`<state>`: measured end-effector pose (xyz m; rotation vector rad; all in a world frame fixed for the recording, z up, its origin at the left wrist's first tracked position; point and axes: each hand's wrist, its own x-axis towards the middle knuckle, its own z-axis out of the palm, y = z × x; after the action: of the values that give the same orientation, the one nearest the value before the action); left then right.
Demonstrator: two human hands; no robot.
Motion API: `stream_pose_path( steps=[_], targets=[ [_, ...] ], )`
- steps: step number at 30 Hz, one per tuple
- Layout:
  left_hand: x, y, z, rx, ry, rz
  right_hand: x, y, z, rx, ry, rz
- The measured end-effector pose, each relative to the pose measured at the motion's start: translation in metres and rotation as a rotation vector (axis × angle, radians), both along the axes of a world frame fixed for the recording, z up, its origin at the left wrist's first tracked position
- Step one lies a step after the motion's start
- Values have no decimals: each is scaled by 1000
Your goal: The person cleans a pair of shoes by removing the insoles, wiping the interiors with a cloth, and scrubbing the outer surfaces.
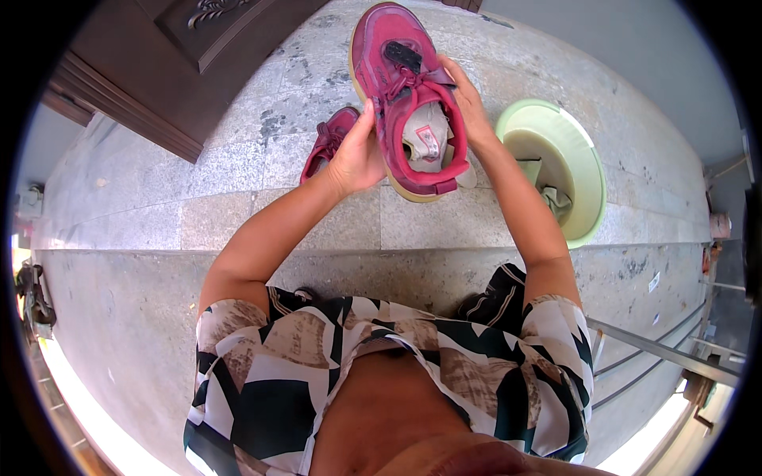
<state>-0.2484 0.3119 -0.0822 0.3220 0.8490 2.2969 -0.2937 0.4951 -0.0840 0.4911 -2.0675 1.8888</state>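
Both hands hold up a red lace-up shoe [396, 83] with a pale sole edge, its toe pointing away from me. My left hand [360, 152] grips its left side, thumb along the upper. On the opposite side, my right hand [467, 101] has its fingers partly hidden by the shoe. The laces are tied in a bow, and a dark patch shows on the tongue. Inside the opening sits a pale insole or lining with a red-edged label. A second red shoe [332, 140] lies on the stone step, partly behind my left hand and forearm.
To the right stands a light green plastic basin [598, 196] holding murky water and a greenish cloth [558, 202]. A dark panelled door [131, 65] stands at the upper left. The stone step's edge [381, 249] runs across before me. Metal bars [667, 351] are at lower right.
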Motion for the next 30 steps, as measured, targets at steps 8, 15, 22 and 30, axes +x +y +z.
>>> stream_pose_path(
  steps=[8,15,22,30],
  targets=[
    [-27,-21,5,11,196,229,72,-20,82,550,540,-34],
    [-24,-16,-2,-206,433,375,70,-34,56,1181,171,-26],
    [-30,-6,-26,-182,303,393,55,-40,45,886,227,-204],
    [-16,-2,4,-284,530,542,52,-35,35,876,233,-116]
  ],
)
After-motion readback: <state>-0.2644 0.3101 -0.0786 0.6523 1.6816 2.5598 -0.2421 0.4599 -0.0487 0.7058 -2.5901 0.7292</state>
